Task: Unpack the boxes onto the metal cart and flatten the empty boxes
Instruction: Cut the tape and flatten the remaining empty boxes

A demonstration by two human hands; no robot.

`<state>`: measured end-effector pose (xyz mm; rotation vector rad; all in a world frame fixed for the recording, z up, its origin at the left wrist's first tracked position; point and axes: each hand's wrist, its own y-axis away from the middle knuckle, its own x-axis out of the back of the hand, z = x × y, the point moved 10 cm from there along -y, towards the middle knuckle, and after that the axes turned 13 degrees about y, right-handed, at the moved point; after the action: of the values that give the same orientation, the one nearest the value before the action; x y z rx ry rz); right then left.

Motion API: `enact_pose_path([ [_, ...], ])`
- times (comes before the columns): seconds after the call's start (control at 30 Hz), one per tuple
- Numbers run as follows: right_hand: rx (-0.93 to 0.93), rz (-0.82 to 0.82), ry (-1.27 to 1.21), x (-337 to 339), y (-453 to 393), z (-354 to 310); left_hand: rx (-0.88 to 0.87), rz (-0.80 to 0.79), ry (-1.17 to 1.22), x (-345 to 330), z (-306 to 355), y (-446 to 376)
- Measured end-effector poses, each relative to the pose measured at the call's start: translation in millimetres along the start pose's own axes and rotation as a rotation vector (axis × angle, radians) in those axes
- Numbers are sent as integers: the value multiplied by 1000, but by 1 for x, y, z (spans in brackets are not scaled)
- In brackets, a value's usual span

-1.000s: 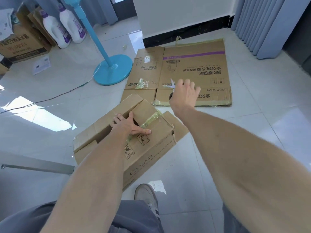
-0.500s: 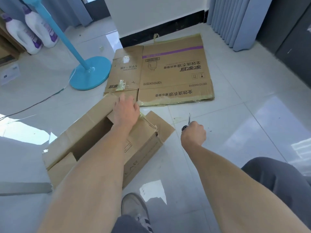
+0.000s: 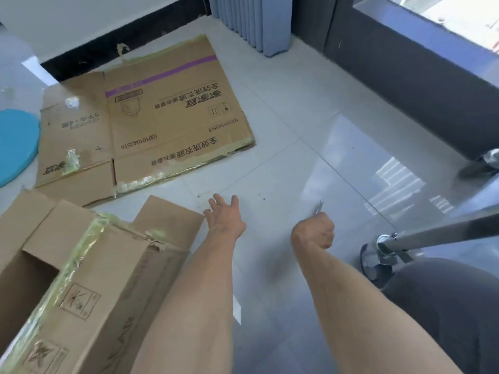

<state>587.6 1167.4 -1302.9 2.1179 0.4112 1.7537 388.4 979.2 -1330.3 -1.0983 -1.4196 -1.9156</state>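
Note:
A brown cardboard box (image 3: 102, 287) with yellowish tape along its top stands at the lower left, its flaps partly open. My left hand (image 3: 225, 221) hovers over the floor tiles just right of the box's flap, fingers spread, holding nothing. My right hand (image 3: 314, 233) is a closed fist around a small metal blade (image 3: 319, 207) that points away from me. A flattened cardboard box (image 3: 162, 117) with a purple stripe and printed text lies on the floor beyond. At the right edge, a metal cart's bar (image 3: 445, 233) and caster (image 3: 378, 259) show.
A blue round fan base (image 3: 14, 141) sits at the far left. Grey curtains (image 3: 251, 20) hang at the back, next to a dark window frame (image 3: 405, 68). My grey-trousered knee (image 3: 445, 306) is at the lower right. A second caster (image 3: 486, 164) is at the right edge.
My left hand has come off the box and moved right over the floor, opening its fingers. My right hand still holds the blade. The view has swung right, bringing the cart into sight.

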Motion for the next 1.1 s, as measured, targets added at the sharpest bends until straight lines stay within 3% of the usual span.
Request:
enact_pose_path([
  [0.4,284,124,262,-18,-2,-20,-44,34,132,-18,33,-9],
  [0.6,436,-92,335,-9,38,-42,-61,-1,86,23,30,25],
  [0.73,580,-263,332,15,96,-67,-56,-22,131,76,8,71],
  [0.9,673,-322,402,65,190,-104,-66,39,111,164,-18,143],
  [1.0,723,-378,475,87,271,-112,77,53,167,199,-66,191],
  [1.1,907,-454,625,94,353,-118,251,19,224,215,-130,242],
])
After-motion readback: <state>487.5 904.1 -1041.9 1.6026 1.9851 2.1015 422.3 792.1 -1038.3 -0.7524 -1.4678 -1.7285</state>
